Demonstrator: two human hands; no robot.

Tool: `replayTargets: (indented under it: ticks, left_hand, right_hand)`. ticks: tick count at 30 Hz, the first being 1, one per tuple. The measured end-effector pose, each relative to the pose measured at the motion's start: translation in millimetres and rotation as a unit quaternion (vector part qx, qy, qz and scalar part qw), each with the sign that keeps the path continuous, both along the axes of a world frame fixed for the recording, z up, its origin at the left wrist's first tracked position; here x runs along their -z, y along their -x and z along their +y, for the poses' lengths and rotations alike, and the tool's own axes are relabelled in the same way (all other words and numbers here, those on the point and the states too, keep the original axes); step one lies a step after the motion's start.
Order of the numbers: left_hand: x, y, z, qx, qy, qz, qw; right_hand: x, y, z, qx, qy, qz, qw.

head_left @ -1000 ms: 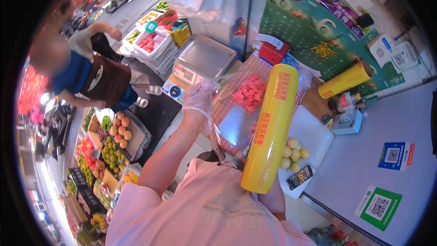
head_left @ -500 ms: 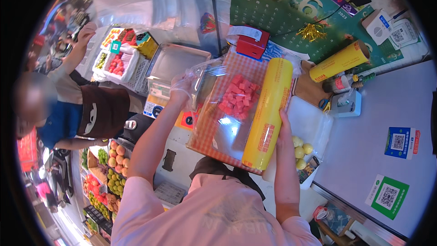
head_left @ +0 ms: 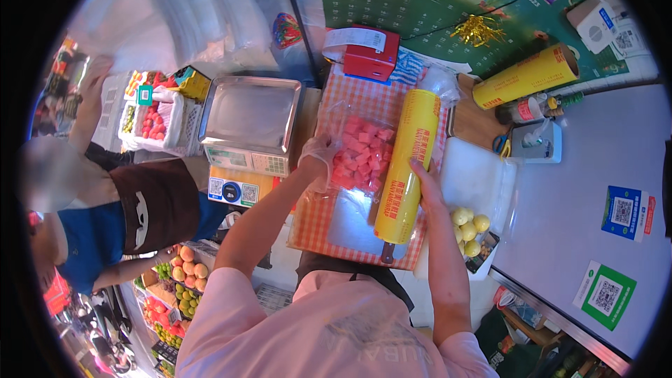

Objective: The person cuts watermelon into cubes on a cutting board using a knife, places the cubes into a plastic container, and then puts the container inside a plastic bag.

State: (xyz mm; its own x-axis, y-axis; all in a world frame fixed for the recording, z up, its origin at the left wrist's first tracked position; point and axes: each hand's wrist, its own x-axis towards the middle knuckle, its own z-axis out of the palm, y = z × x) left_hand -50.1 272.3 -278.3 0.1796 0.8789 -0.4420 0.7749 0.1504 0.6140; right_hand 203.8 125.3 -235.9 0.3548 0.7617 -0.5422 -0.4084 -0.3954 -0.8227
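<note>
Pink-red fruit cubes, apparently watermelon [head_left: 360,155], lie under clear plastic on an orange checked cloth [head_left: 313,227]. At their left edge, my left hand [head_left: 318,159], in a thin clear glove, has its fingers closed on the edge of the clear film. A large yellow roll of cling film [head_left: 406,168] lies just right of the cubes. My bare right hand [head_left: 428,180] grips the roll's right side, fingertips on top. Below the roll's near end a knife's dark handle [head_left: 388,253] sticks out.
A metal-topped scale [head_left: 252,113] stands at left, a red receipt printer [head_left: 371,56] behind. At right are a white board [head_left: 476,175], pale round fruits [head_left: 463,222], scissors [head_left: 501,145] and a second yellow roll [head_left: 525,77]. Another person [head_left: 161,199] stands at far left.
My left hand has come down and right from above the scale's edge to the cubes, bringing the film over them. The roll sits more upright; the knife handle now shows.
</note>
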Motion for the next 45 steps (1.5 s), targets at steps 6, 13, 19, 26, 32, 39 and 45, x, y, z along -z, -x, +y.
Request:
replayTargets:
  ticks: [6,13,19,26,32,39,45]
  left_hand:
    - [29.7,6.8,-8.1,-0.001,-0.099,-0.054,0.994]
    - [28.4,6.6,-4.5,-0.018,-0.022,-0.164,0.986]
    - [76.5,22.2,1.4,-0.166,0.187,-0.458,0.853]
    - [55.4,24.8,6.1,-0.176,0.262,-0.525,0.791]
    - [3.2,22.8,2.8,-0.151,0.294,-0.547,0.769]
    - [-93.3,-8.2,-42.7,-0.221,0.266,-0.637,0.689]
    - [-146.3,-4.3,-109.3,-0.119,0.477,-0.686,0.536]
  right_hand:
    - [2.6,-3.1,4.6,0.003,0.016,-0.018,1.0]
    - [15.0,-5.7,8.4,0.008,0.013,0.016,1.0]
    - [35.6,-2.9,8.8,0.033,-0.002,0.223,0.974]
    - [74.3,8.9,6.1,0.082,-0.06,0.39,0.915]
    - [65.1,7.6,-11.9,0.043,-0.17,0.445,0.878]
    - [-18.9,-1.3,-43.0,0.0,-0.231,0.407,0.884]
    - [-77.1,-16.7,-81.8,-0.086,-0.206,0.427,0.877]
